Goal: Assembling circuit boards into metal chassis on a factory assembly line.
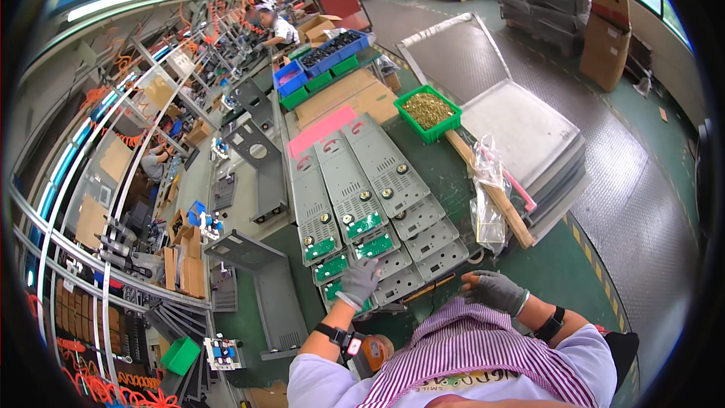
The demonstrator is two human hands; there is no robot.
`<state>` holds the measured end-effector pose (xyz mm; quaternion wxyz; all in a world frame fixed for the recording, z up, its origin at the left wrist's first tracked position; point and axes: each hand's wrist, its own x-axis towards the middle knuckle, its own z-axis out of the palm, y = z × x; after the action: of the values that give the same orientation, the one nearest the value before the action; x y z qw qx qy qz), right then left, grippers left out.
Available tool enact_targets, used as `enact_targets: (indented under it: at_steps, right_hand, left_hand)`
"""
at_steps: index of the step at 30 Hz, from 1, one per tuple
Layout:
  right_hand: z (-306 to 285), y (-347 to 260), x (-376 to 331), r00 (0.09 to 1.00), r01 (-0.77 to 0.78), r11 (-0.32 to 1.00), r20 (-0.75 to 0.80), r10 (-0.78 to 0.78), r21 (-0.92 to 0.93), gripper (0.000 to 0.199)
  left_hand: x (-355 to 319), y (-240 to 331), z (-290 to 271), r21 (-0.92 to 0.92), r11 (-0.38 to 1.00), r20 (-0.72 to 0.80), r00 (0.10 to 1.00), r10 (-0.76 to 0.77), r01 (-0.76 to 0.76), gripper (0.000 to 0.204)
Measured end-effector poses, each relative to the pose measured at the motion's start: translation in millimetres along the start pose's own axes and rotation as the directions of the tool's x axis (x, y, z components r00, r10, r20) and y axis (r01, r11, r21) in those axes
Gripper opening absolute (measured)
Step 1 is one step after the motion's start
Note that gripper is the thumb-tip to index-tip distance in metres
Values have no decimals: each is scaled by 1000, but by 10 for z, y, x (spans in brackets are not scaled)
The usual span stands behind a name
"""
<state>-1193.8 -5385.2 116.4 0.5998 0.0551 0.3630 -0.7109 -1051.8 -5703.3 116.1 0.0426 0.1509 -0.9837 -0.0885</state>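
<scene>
Several grey metal panels [377, 153] lie overlapped in rows on the bench in front of me, punched with slots and round holes. Green circuit boards [330, 267] sit on the near ends of the left and middle rows, and small round brass-coloured parts [365, 196] show on some panels. My left hand [360, 281], in a grey glove with bare fingertips, rests over the nearest panels beside a circuit board, fingers apart. Off the panels to the right, my right hand [495, 292], gloved alike, is closed with its fingers curled together; whatever it may hold is too small to make out.
A green bin [429, 131] of small brass-coloured parts stands beyond the panels. Clear plastic bags [489, 204] hang over a wooden strip [498, 200] at the right. Grey metal housings [273, 295] line the conveyor at the left. Blue bins [338, 51] stand farther back, near another person [283, 30].
</scene>
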Motion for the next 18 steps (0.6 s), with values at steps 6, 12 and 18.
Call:
enact_targets:
  at_steps: [6, 12, 18]
  right_hand:
    - [10, -4, 350, 971, -207, 973, 101, 217, -103, 22]
    - [402, 267, 676, 817, -487, 810, 156, 555, -327, 26]
    - [503, 722, 805, 756, -392, 764, 294, 585, -512, 29]
  left_hand:
    - [-1033, 47, -124, -51, 956, -54, 955, -291, 289, 25]
    - [-2709, 265, -163, -53, 666, -189, 647, -739, 744, 27]
    - [-4248, 1134, -172, -134, -107, -267, -140, -954, 985, 37]
